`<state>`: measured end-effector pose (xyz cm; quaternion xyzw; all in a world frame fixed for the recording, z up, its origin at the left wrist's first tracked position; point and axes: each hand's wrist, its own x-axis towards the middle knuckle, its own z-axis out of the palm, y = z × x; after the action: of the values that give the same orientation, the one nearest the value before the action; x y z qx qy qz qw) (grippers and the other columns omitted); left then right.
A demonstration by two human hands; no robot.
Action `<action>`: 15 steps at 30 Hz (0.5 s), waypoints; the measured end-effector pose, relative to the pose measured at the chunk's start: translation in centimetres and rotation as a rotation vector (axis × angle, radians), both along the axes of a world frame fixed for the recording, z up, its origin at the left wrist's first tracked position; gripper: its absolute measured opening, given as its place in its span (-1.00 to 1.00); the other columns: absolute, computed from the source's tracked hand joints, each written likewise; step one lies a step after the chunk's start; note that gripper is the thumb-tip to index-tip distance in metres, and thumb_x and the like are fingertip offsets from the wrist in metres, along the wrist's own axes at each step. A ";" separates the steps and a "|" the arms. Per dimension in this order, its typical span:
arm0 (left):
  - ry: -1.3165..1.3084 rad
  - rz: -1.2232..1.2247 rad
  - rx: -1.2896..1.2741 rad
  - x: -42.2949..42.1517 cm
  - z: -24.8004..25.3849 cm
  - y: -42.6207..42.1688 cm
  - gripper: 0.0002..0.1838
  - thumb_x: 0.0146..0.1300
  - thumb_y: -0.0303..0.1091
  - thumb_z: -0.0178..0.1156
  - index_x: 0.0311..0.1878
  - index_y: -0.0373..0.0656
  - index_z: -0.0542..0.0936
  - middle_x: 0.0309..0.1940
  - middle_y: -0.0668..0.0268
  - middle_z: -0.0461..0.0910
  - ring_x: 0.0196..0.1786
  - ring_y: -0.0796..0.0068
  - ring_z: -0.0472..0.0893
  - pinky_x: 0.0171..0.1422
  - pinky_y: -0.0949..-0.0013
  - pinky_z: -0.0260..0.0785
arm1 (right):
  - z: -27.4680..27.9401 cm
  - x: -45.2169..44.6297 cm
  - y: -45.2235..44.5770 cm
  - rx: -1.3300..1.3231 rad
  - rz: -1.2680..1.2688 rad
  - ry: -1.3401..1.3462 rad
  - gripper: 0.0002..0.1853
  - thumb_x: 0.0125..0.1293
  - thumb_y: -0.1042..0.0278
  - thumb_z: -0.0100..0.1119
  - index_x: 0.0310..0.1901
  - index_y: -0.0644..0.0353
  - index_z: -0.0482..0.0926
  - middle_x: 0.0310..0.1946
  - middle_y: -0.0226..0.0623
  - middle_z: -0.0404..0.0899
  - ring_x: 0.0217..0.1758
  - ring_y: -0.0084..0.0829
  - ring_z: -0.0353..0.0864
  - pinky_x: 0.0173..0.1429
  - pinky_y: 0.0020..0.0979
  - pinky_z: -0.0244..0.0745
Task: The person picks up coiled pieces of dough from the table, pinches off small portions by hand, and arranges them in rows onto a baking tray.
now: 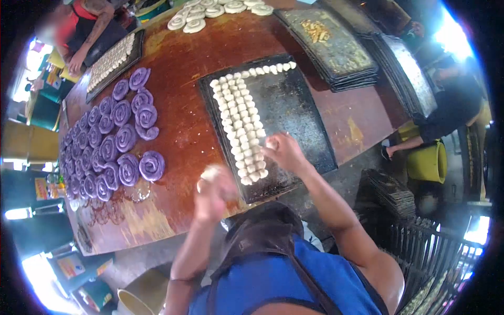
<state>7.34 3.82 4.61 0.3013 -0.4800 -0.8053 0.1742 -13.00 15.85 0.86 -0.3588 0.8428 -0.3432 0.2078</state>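
In front of me lies a dark metal baking tray [294,115]. Rows of small white dough balls [239,123] fill its left side, and one more line runs along its far edge. My right hand [286,152] is over the tray beside these rows, its fingers closed around a small white dough ball [271,144]. Left of the tray, above the table, my left hand [214,191] is closed on a lump of white dough [210,172]; motion blurs this hand. Several purple dough coils [126,170] lie on the table to the left.
White dough coils [210,11] rest at the table's [178,100] far side. Stacked trays [336,47] stand at the far right. Across the table, a person's hand [77,60] is beside another filled tray [113,62]. A yellow bucket [428,163] is on the floor.
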 end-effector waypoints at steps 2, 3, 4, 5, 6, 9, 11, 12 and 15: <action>0.116 -0.196 -0.044 0.8 -2.6 1.5 -0.70 0.43 -0.12 -0.07 -0.27 -0.18 0.43 -0.60 0.42 0.38 -0.55 0.54 0.41 -0.46 0.45 0.31 | -4.1 -1.9 -0.8 -0.135 0.053 0.028 -0.87 0.21 0.43 0.27 -0.30 0.29 0.55 -0.43 -0.18 0.62 -0.36 -0.26 0.65 -0.23 -0.34 0.53; 0.029 -0.129 -0.018 0.9 -1.9 1.4 -0.72 0.42 -0.15 -0.05 -0.22 -0.20 0.44 -0.59 0.40 0.38 -0.54 0.54 0.42 -0.48 0.45 0.31 | -4.9 -2.5 -1.5 -0.267 0.085 0.076 -0.83 0.20 0.43 0.28 -0.23 0.29 0.55 -0.39 -0.18 0.63 -0.31 -0.21 0.65 -0.17 -0.29 0.54; -0.058 -0.068 0.012 1.2 -1.6 1.4 -0.73 0.42 -0.18 -0.04 -0.18 -0.23 0.44 -0.58 0.39 0.38 -0.54 0.54 0.43 -0.51 0.45 0.31 | -5.7 -2.7 -2.2 -0.268 0.084 0.065 -0.83 0.20 0.43 0.28 -0.23 0.29 0.55 -0.39 -0.18 0.63 -0.31 -0.21 0.65 -0.17 -0.29 0.54; 0.139 0.061 0.023 1.3 -3.2 0.3 -0.77 0.41 -0.25 -0.01 -0.11 -0.24 0.45 -0.54 0.36 0.42 -0.54 0.56 0.43 -0.48 0.45 0.34 | -6.4 -2.5 -2.7 -0.206 0.064 0.080 -0.78 0.19 0.42 0.29 -0.16 0.28 0.54 -0.35 -0.18 0.63 -0.30 -0.19 0.66 -0.17 -0.27 0.55; 0.113 0.222 0.187 1.2 -4.1 -0.5 -0.78 0.40 -0.28 0.00 -0.04 -0.22 0.46 -0.47 0.34 0.44 -0.45 0.59 0.46 -0.47 0.46 0.35 | -6.4 -2.5 -3.0 -0.143 0.044 0.106 -0.73 0.19 0.41 0.30 -0.09 0.26 0.54 -0.31 -0.19 0.63 -0.30 -0.18 0.67 -0.16 -0.25 0.55; -0.157 0.398 0.139 0.5 -6.2 -1.4 -0.70 0.32 -0.43 0.07 0.11 -0.23 0.43 -0.35 0.29 0.53 -0.35 0.54 0.49 -0.37 0.41 0.42 | 0.6 0.7 -1.6 -0.081 0.062 0.054 -0.72 0.18 0.32 0.35 -0.16 0.27 0.53 -0.29 -0.12 0.62 -0.26 -0.25 0.69 -0.17 -0.27 0.56; -0.019 -0.098 -0.479 1.7 -2.4 1.2 -0.50 0.34 -0.47 0.08 0.33 -0.28 0.26 0.07 0.11 0.47 -0.10 0.47 0.54 -0.01 0.29 0.51 | 6.2 6.0 1.0 -0.198 0.133 -0.034 -0.71 0.18 0.27 0.36 -0.21 0.28 0.52 -0.30 -0.11 0.61 -0.28 -0.29 0.69 -0.21 -0.29 0.57; 0.044 -0.260 -0.783 2.8 -1.8 1.3 -0.45 0.31 -0.49 0.11 0.35 -0.29 0.23 0.08 0.09 0.48 -0.08 0.42 0.56 -0.01 0.27 0.50 | 7.8 8.9 2.4 -0.315 0.201 -0.066 -0.69 0.18 0.25 0.37 -0.20 0.29 0.53 -0.31 -0.11 0.60 -0.30 -0.32 0.68 -0.24 -0.30 0.57; 0.293 -0.459 -0.982 5.3 -0.7 1.3 -0.40 0.22 -0.55 0.19 0.33 -0.29 0.27 -0.06 0.14 0.60 -0.08 0.33 0.60 -0.07 0.22 0.48 | 8.5 14.5 4.4 -0.360 0.458 -0.009 -0.68 0.24 0.37 0.27 0.01 0.23 0.52 -0.28 -0.10 0.56 -0.26 -0.24 0.64 -0.12 -0.25 0.57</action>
<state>12.64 5.08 3.92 -0.0425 -0.8225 -0.5381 0.1791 1.49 20.21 9.31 -0.5694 0.6644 -0.4328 0.2168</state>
